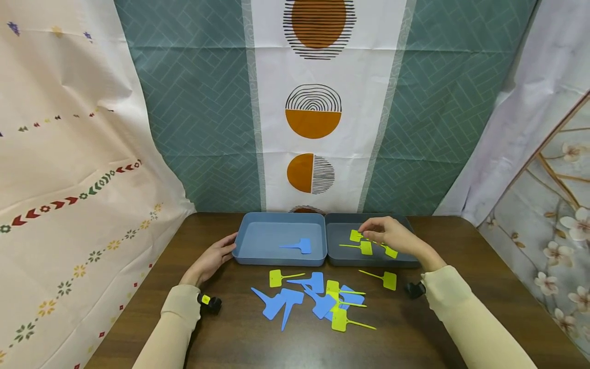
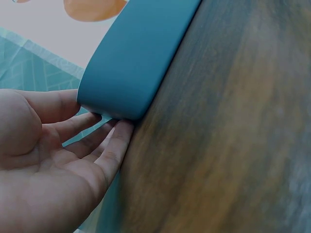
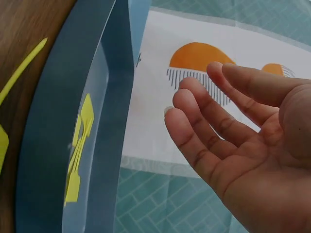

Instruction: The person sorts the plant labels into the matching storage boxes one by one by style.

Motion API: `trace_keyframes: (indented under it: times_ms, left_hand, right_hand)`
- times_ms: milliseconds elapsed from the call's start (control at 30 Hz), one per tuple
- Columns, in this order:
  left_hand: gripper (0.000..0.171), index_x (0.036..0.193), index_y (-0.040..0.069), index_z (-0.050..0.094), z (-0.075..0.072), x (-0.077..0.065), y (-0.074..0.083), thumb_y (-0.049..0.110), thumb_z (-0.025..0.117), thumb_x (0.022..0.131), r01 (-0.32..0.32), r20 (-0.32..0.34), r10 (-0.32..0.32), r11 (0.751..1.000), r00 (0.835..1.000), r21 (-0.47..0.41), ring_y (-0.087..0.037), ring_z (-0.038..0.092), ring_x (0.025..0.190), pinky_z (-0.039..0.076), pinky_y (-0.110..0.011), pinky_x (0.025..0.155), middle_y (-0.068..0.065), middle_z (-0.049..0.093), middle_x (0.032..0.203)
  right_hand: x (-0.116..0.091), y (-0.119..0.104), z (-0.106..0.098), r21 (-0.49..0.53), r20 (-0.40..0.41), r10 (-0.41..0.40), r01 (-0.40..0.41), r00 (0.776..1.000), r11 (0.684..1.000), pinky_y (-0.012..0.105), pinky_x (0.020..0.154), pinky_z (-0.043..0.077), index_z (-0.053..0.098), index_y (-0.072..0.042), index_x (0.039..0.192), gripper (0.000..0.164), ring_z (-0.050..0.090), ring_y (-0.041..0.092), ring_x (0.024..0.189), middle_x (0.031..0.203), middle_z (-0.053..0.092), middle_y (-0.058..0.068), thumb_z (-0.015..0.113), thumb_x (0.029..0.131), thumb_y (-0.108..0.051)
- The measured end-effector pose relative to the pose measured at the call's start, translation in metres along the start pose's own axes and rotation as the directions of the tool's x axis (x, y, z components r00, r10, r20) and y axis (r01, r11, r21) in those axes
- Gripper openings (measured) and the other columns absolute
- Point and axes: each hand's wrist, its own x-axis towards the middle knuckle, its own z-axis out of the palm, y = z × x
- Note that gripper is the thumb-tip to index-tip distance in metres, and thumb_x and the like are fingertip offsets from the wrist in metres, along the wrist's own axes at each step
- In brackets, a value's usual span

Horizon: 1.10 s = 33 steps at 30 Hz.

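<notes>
My left hand (image 1: 212, 260) touches the left end of the light blue tray (image 1: 258, 238), its fingertips against the end wall (image 2: 116, 63) in the left wrist view. One blue plant label (image 1: 304, 246) lies inside that tray. Over the dark grey tray (image 1: 338, 260) hovers my right hand (image 1: 392, 236), with loosely bent fingers. Nothing is between thumb and fingers (image 3: 194, 126) in the right wrist view. Several yellow plant labels (image 1: 366, 248) lie in the dark tray beneath this hand, which partly covers them.
On the brown table (image 1: 239, 343), in front of the trays, lie several blue labels (image 1: 274, 306) and yellow labels (image 1: 339, 320), some overlapping. One yellow label (image 1: 389, 280) lies apart near the dark tray's front wall. A patterned curtain (image 1: 203, 128) hangs close behind the trays.
</notes>
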Motion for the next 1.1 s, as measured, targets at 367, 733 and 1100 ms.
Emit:
trace_keyframes:
  times_ms: [367, 733, 1100]
  left_hand:
    - [0.059, 0.167, 0.001, 0.009, -0.003, -0.002, -0.002, 0.013, 0.034, 0.115, 0.001, -0.012, -0.001, 1.000, 1.000, 0.002, -0.041, 0.011, 0.158, 0.015, -0.057, 0.127, -0.024, 0.007, 0.172]
    - [0.058, 0.167, 0.001, 0.009, -0.004, -0.001, -0.002, 0.012, 0.033, 0.115, 0.010, -0.015, -0.010, 1.000, 1.000, 0.003, -0.040, 0.011, 0.158, 0.014, -0.057, 0.127, -0.023, 0.007, 0.172]
    - [0.058, 0.166, 0.000, 0.008, -0.001, 0.001, -0.003, 0.011, 0.032, 0.115, -0.007, 0.008, 0.006, 1.000, 1.000, 0.005, -0.042, 0.012, 0.157, 0.014, -0.058, 0.127, -0.025, 0.007, 0.171]
  right_hand:
    - [-0.007, -0.012, 0.014, 0.051, -0.013, 0.000, 0.000, 1.000, 0.999, 0.044, 0.078, 0.060, 0.072, -0.005, 0.121, 0.021, 0.064, 0.028, 0.086, 0.106, 0.072, 0.007, 0.065, 0.104, -0.014]
    - [-0.011, -0.022, 0.037, 0.110, 0.000, -0.060, 0.060, 0.998, 0.992, 0.043, 0.074, 0.059, 0.073, -0.007, 0.119, 0.019, 0.064, 0.031, 0.086, 0.108, 0.071, 0.009, 0.064, 0.104, -0.014]
    - [-0.015, -0.018, 0.057, 0.174, 0.022, -0.068, 0.063, 0.997, 0.983, 0.042, 0.073, 0.061, 0.071, 0.001, 0.121, 0.022, 0.064, 0.035, 0.089, 0.110, 0.070, 0.016, 0.065, 0.104, -0.012]
